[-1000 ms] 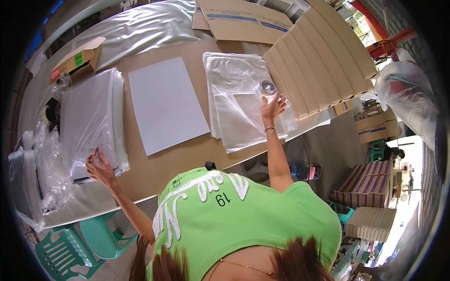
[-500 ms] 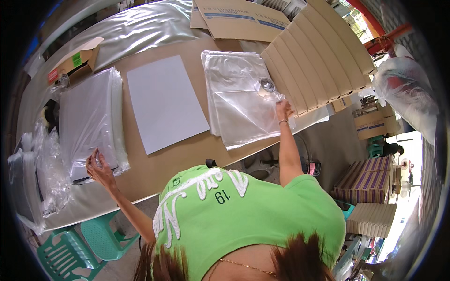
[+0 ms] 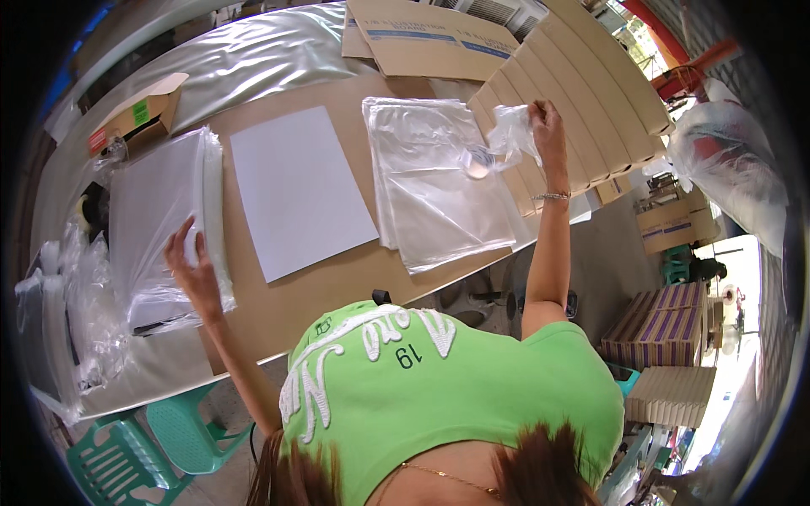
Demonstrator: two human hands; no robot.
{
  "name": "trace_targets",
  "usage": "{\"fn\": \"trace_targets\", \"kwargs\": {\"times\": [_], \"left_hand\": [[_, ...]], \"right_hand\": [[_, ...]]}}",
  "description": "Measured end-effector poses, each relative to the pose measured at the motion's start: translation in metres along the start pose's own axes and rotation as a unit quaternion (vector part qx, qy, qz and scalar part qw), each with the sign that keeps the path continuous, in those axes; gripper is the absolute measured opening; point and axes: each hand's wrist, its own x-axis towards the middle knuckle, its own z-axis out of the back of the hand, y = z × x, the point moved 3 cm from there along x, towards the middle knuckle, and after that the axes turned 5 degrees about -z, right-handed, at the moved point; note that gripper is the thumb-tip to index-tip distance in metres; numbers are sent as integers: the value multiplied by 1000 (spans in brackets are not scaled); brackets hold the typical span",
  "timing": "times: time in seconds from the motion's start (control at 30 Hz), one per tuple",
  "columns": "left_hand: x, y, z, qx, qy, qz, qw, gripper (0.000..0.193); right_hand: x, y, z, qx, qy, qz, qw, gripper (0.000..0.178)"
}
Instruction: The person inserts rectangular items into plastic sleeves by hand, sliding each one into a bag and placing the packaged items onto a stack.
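My right hand (image 3: 550,139) is raised at the right of the table, pinching a crumpled piece of clear plastic film (image 3: 511,133) that hangs to its left. Below the film, a roll of tape (image 3: 478,162) rests on a stack of clear plastic sleeves (image 3: 422,181); the film partly covers the roll. At the left, my left hand (image 3: 194,270) hovers over or lightly touches a plastic-covered stack of sheets (image 3: 164,202), its fingers spread and nothing in them. Between the two stacks lies a plain white board (image 3: 302,190).
Large cardboard boxes (image 3: 582,93) stand in a row at the right, with flat cardboard (image 3: 439,38) behind. An open carton (image 3: 148,110) and crumpled plastic bags (image 3: 89,295) sit at the left. Green plastic stools (image 3: 190,430) are below the table's front edge.
My right hand has risen away from the table's front edge, pulling the clear film up across the tape roll. My left hand has moved slightly right and farther up its stack.
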Motion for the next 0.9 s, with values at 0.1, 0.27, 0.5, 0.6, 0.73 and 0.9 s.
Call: {"fn": "trace_targets", "kwargs": {"times": [0.1, 0.27, 0.5, 0.6, 0.73, 0.9], "left_hand": [[12, -49, -27, -217, 67, 39, 973, 28], [2, -144, -64, -466, 260, 22, 845, 59], [14, -160, -78, -355, 179, 7, 918, 71], [34, -125, -86, -517, 256, 156, 802, 45], [58, -121, -50, -690, 159, 219, 672, 49], [29, -140, -35, -716, 211, 299, 595, 76]], "right_hand": [[-17, 90, -20, 113, 102, 21, 988, 12], [-40, 189, -25, 243, 146, 117, 952, 11], [-62, 237, -42, 353, 175, 57, 917, 11], [-61, 237, -44, 319, 160, 42, 933, 14], [-54, 223, -47, 357, 120, 6, 926, 15], [-40, 196, -58, 452, 40, 4, 891, 15]]}}
